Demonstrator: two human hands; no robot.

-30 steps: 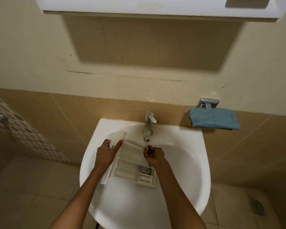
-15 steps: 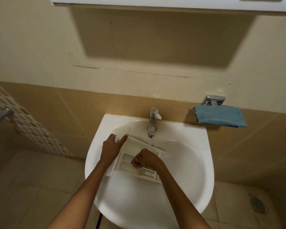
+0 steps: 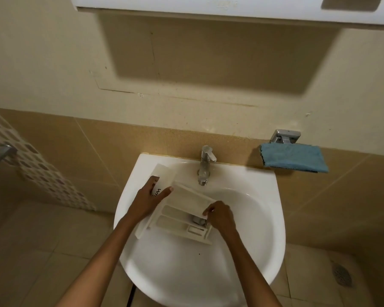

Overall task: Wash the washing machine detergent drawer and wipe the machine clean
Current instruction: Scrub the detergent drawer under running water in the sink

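Note:
The white detergent drawer (image 3: pixel 182 209) lies tilted in the white sink (image 3: pixel 242 251), its compartments facing up, below the steel tap (image 3: pixel 205 165). My left hand (image 3: pixel 150 197) holds the drawer's front panel at the left, thumb along the panel's inner edge. My right hand (image 3: pixel 220 216) grips the drawer's right rear edge, fingers curled over the rim beside a small grey insert. A blue cloth (image 3: pixel 294 158) hangs on a wall holder to the right of the sink.
A white wall cabinet (image 3: pixel 231 9) hangs overhead. A chrome holder (image 3: pixel 285 136) carries the cloth. A patterned tiled ledge (image 3: pixel 38 171) and a metal bar are at the left. A floor drain (image 3: pixel 341 274) sits at the lower right.
My right hand moved from the drawer's middle compartments to its right rear edge. The left hand kept its hold on the front panel. The camera shifted slightly.

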